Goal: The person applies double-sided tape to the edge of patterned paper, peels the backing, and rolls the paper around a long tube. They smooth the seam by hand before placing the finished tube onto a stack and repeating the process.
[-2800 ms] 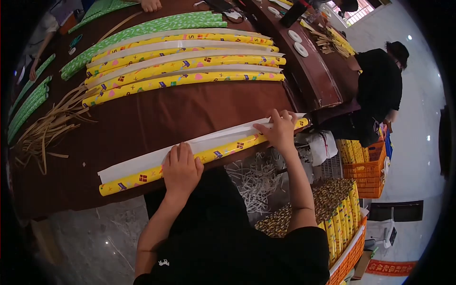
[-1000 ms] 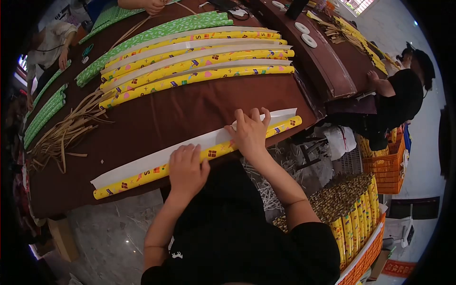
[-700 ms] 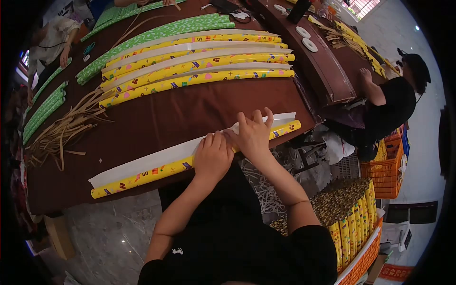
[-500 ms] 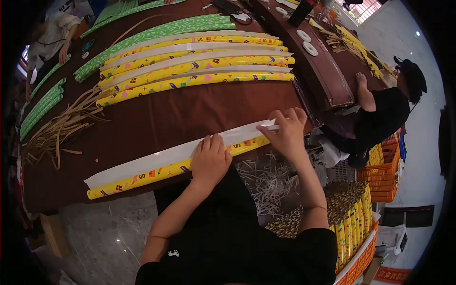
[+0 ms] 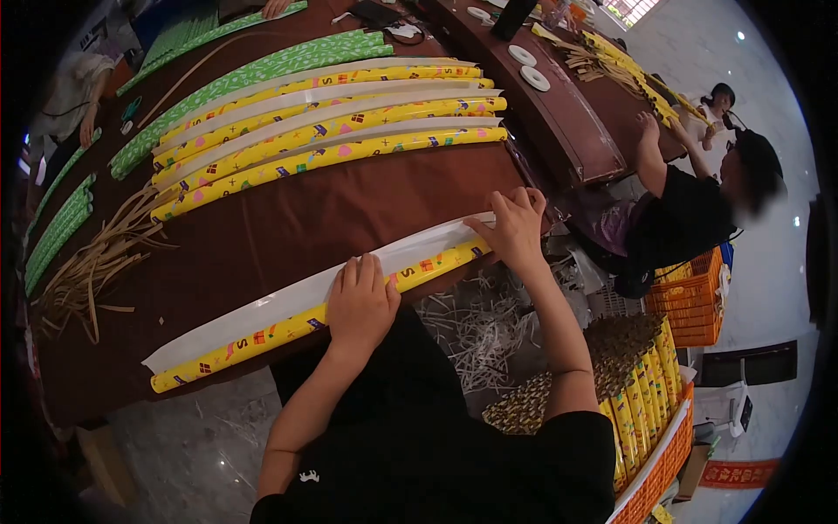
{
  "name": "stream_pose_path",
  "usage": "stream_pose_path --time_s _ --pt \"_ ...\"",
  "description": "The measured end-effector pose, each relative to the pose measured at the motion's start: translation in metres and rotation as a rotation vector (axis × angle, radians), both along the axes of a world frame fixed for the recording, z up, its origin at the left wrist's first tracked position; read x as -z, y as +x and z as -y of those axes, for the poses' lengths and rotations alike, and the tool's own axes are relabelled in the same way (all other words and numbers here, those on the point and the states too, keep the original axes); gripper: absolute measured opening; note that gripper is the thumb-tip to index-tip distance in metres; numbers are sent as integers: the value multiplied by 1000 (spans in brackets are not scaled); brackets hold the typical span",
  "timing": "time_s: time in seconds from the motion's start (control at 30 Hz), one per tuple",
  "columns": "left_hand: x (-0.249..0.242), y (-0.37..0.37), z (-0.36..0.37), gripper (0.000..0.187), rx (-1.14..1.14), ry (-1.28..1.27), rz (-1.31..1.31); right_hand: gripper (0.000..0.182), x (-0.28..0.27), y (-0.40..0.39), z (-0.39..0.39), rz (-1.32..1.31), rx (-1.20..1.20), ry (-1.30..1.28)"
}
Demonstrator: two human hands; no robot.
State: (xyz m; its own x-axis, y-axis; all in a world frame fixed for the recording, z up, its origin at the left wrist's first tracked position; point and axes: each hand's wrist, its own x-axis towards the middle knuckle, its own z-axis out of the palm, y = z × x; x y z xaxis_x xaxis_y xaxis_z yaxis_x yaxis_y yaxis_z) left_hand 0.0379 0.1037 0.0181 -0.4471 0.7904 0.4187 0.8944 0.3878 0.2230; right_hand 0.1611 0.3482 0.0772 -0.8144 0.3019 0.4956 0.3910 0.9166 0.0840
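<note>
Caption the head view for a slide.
Left hand on a yellow patterned roll, right hand at its white edge, more yellow rolls beyond on the brown table.

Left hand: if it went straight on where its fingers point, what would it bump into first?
Past the white flap and brown cloth, the left hand would probably meet the nearest yellow roll of the row beyond; depth is unclear.

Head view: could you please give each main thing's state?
Nearest yellow paper roll: white edge unrolled
Left hand: resting on it
Right hand: fingers bent
Farther yellow rolls: pale edges unrolled
Green patterned rolls: rolled up
Brown strips: heaped loosely
Nearer orange basket: holding yellow tubes
</note>
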Motion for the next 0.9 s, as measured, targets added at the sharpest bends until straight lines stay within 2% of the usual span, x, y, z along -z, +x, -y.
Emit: stream_pose_path --time_s 0.57,0.73,0.8,0.83,0.9 --pt "-1 1 1 39 -9 -31 5 35 19 -15 1 0 19 84" --pt "-13 2 -10 38 -2 -21 9 33 16 -17 6 68 30 76" --pt "-25 8 -23 38 -20 -141 93 33 16 -16 7 70 38 83" --pt "-24 10 -33 38 -19 -138 91 32 16 -16 7 71 46 92" --pt "-16 14 -56 36 139 67 40 32 18 -17 7 62 50 101"
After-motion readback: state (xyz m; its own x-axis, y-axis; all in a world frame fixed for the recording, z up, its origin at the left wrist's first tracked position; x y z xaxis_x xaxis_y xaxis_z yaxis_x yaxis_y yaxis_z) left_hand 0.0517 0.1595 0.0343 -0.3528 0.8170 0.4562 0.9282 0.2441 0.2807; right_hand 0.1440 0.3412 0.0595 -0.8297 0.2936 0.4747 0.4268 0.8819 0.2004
